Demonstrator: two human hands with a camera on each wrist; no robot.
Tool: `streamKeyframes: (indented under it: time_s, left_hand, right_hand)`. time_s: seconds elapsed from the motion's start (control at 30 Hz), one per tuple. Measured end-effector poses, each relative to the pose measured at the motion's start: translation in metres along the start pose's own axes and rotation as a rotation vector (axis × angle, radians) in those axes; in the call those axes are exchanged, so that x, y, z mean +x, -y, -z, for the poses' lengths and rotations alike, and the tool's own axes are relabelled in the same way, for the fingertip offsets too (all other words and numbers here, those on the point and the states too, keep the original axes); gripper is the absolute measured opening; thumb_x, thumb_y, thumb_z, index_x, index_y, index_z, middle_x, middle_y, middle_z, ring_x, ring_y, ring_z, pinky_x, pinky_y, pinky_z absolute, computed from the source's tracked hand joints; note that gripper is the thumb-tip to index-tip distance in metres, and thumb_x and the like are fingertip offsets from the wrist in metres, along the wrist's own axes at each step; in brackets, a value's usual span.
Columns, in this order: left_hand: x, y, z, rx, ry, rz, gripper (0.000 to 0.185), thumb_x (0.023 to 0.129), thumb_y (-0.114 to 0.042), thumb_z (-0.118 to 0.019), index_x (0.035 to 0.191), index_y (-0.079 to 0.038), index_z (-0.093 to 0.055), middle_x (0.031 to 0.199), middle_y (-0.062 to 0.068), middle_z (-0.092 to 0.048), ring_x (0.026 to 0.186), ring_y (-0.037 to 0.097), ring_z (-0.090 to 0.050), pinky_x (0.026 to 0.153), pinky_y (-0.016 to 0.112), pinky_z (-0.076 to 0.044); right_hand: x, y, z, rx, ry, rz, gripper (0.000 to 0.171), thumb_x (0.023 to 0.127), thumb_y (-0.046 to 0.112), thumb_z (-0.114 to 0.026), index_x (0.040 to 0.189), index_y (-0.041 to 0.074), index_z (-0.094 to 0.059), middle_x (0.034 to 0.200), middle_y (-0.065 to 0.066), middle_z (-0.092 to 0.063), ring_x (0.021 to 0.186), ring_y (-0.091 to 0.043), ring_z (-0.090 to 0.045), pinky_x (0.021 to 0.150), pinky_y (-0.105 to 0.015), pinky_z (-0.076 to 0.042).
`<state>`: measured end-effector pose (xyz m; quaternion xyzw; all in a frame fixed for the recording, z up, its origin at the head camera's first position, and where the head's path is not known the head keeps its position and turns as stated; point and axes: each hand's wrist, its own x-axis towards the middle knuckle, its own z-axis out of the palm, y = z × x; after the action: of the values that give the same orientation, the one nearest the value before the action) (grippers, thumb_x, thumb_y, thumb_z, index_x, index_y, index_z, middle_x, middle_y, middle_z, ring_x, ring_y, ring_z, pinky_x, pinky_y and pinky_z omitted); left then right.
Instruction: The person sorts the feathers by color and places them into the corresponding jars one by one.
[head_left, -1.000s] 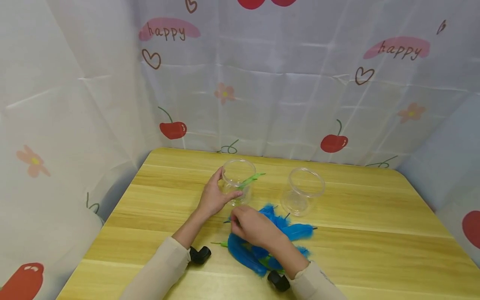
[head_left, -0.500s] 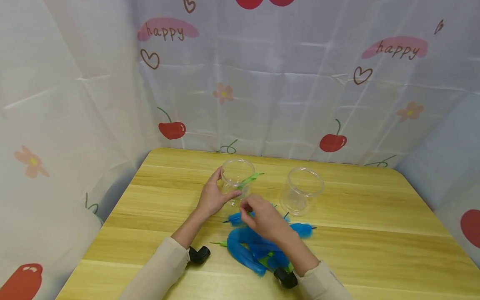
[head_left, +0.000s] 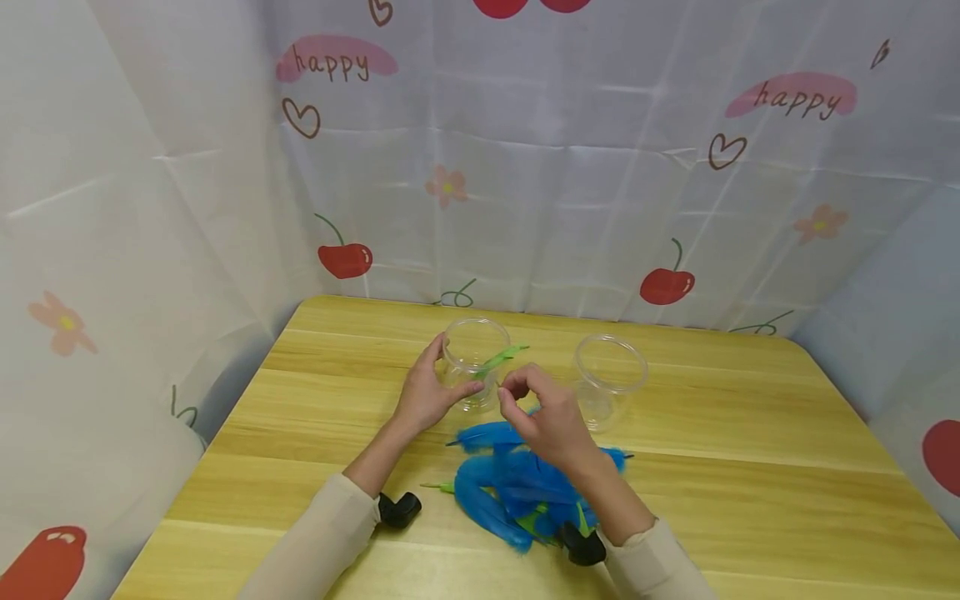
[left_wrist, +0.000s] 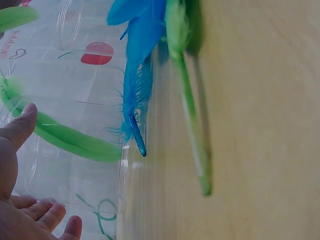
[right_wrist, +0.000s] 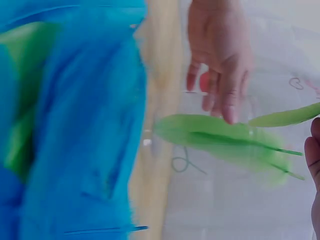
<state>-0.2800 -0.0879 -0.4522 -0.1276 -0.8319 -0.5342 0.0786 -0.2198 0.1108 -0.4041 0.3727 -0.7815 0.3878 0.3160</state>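
My left hand (head_left: 429, 398) holds a clear plastic cup (head_left: 461, 357) from its left side, thumb at the front and fingers behind. Green feathers (head_left: 498, 360) lean inside it, their quills sticking out over the rim; the right wrist view shows two quills. My right hand (head_left: 551, 421) pinches another green feather (right_wrist: 282, 118) just to the right of this cup. In the head view that feather is mostly hidden. Below the hands lies a loose pile of blue feathers (head_left: 517, 483) with some green feathers (head_left: 534, 521) among them.
A second clear cup (head_left: 611, 387) stands to the right, partly behind my right hand. One green quill (left_wrist: 192, 130) pokes out of the pile's left side onto the wooden table (head_left: 750, 467). A printed white curtain (head_left: 555, 208) hangs along the table's back edge.
My right hand has lifted from the feather pile and moved away from me and to the right, beside the held cup. My left hand and both cups have stayed in place.
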Motion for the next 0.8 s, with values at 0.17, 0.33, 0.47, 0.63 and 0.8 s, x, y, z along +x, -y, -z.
streamKeyframes:
  time_s: [0.17, 0.33, 0.47, 0.63, 0.8]
  left_hand:
    - [0.0, 0.0, 0.0, -0.002, 0.005, 0.017, 0.096, 0.077, -0.031, -0.087, 0.154, -0.008, -0.032, 0.147, 0.017, -0.046, 0.134, 0.033, -0.044, 0.109, 0.058, -0.033]
    - [0.001, 0.001, -0.001, -0.004, 0.002, 0.024, 0.095, 0.077, -0.031, -0.087, 0.153, -0.008, -0.033, 0.146, 0.017, -0.048, 0.133, 0.033, -0.045, 0.109, 0.058, -0.033]
    - [0.0, 0.001, -0.001, -0.006, 0.01, 0.035, 0.095, 0.078, -0.03, -0.087, 0.154, -0.009, -0.033, 0.147, 0.015, -0.047, 0.134, 0.033, -0.044, 0.11, 0.058, -0.032]
    - [0.0, 0.002, 0.0, -0.015, 0.012, 0.04, 0.095, 0.078, -0.03, -0.086, 0.154, -0.011, -0.033, 0.148, 0.016, -0.045, 0.135, 0.033, -0.043, 0.11, 0.058, -0.031]
    - [0.001, 0.003, 0.0, -0.02, 0.012, 0.027, 0.094, 0.078, -0.032, -0.086, 0.154, -0.011, -0.034, 0.147, 0.014, -0.047, 0.135, 0.032, -0.043, 0.11, 0.058, -0.031]
  right_hand:
    - [0.013, 0.001, 0.005, 0.025, -0.09, -0.022, 0.015, 0.083, -0.008, -0.069, 0.09, 0.003, -0.062, 0.081, -0.004, -0.062, 0.07, -0.016, -0.058, 0.064, -0.031, -0.054]
    - [0.025, 0.0, 0.007, 0.041, -0.145, -0.039, 0.014, 0.083, -0.011, -0.068, 0.088, 0.002, -0.062, 0.077, -0.006, -0.062, 0.065, -0.016, -0.054, 0.057, -0.031, -0.051]
    - [0.032, -0.004, 0.006, 0.048, -0.178, -0.051, 0.013, 0.084, -0.011, -0.068, 0.087, 0.0, -0.063, 0.074, -0.007, -0.061, 0.06, -0.015, -0.05, 0.052, -0.03, -0.048]
    - [0.042, -0.008, 0.005, 0.05, -0.216, -0.085, 0.009, 0.085, -0.009, -0.069, 0.088, -0.003, -0.064, 0.074, -0.01, -0.063, 0.062, -0.017, -0.054, 0.056, -0.026, -0.049]
    - [0.05, -0.01, 0.004, 0.076, -0.246, -0.136, 0.006, 0.087, -0.008, -0.068, 0.088, -0.003, -0.064, 0.074, -0.011, -0.064, 0.062, -0.019, -0.055, 0.062, -0.016, -0.048]
